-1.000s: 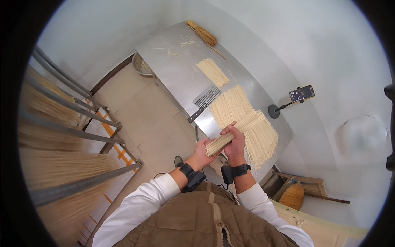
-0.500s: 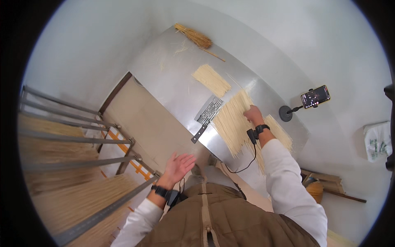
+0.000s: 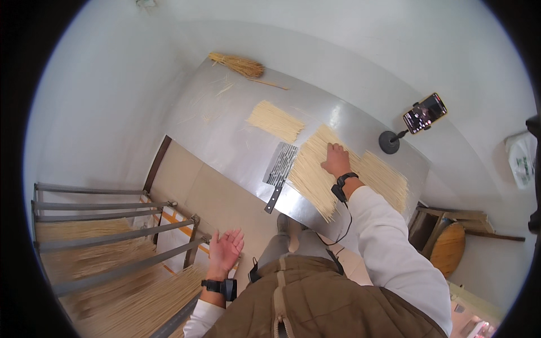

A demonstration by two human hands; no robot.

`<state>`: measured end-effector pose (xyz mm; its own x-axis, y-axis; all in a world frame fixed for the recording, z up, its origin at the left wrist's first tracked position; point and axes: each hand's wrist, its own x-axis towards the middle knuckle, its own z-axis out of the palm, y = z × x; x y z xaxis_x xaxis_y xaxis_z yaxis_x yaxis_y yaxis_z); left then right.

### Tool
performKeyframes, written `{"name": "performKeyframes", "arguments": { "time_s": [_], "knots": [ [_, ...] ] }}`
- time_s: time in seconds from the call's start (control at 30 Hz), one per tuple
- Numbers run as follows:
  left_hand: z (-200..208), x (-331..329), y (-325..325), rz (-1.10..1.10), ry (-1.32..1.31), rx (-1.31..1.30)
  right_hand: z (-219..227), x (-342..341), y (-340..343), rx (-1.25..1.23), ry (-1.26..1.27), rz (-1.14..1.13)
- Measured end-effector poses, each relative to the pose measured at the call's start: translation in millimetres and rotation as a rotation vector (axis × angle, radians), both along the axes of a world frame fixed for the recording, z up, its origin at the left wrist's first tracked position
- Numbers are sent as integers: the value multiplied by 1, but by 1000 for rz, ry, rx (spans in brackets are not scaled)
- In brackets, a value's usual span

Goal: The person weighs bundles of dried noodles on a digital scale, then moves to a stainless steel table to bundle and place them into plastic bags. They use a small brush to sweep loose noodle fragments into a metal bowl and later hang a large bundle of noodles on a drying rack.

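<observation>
Right hand (image 3: 337, 159): centre-right of frame, palm down on the middle noodle sheet (image 3: 309, 172), fingers bent. Can't tell if it's pinching strands. Left hand (image 3: 227, 250): lower left, palm up, fingers spread, holding nothing, off the desk (image 3: 225, 149).

Progress, my read: partway. Three flat batches laid out: the middle sheet, a small stack (image 3: 276, 120) above it, a right-hand sheet (image 3: 386, 179). Small stack looks trimmed; middle sheet's lower edge is ragged. All loose, no ties visible. More strands (image 3: 96, 270) on the rack at lower left, so plenty left. Cleaver (image 3: 281, 163) lies left of the middle sheet, unheld.

Writing: green print on white bag (image 3: 523, 158), far right, unreadable here. Phone (image 3: 426, 112) screen lit, text too small.
</observation>
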<state>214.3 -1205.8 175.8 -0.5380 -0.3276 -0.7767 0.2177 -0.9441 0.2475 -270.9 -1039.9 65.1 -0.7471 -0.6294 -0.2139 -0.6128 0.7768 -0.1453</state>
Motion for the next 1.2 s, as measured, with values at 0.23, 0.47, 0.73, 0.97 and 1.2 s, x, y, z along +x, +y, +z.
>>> {"name": "performKeyframes", "arguments": {
  "time_s": [0.23,0.47,0.73,0.97,1.2],
  "knots": [
    [-18,-88,-44,-386,178,-62,60,71,94,-649,-71,-170],
    [-38,-175,-35,-684,229,-64,202,159,270,-763,-150,-704],
    [-34,-222,19,-800,190,-52,388,103,416,-645,603,-832],
    [-12,-194,46,-663,214,-141,403,-36,460,-416,921,-654],
    [11,-129,89,-369,-7,-197,390,-158,505,-266,1277,-414]
  ]
}}
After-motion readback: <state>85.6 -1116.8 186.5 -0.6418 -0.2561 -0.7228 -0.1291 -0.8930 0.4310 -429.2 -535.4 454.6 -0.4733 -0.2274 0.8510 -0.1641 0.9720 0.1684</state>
